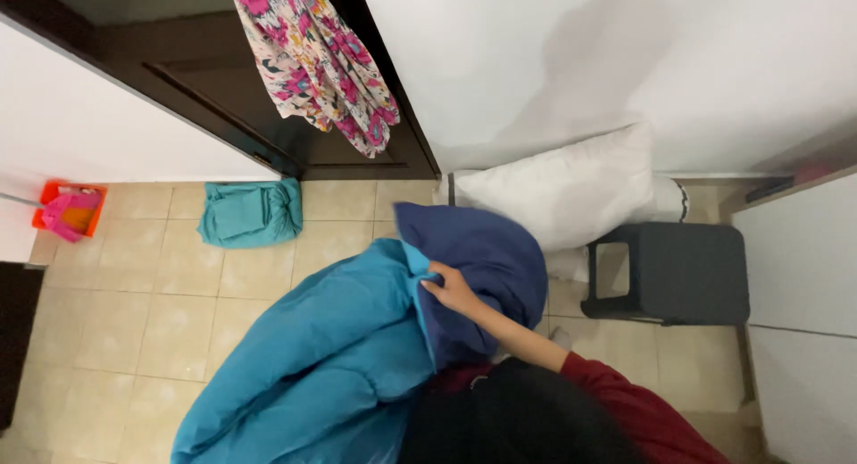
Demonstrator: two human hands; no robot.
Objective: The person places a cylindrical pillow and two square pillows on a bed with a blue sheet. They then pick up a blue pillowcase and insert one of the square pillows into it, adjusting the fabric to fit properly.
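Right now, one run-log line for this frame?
right hand: grips blue duvet edge | left hand: not in view | pillow against wall | dark stool beside | teal bundle on floor

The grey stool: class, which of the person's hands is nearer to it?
The right hand. It grips the blue duvet's edge, with the grey stool off to its right against the wall. The left hand is out of view, so its place cannot be judged.
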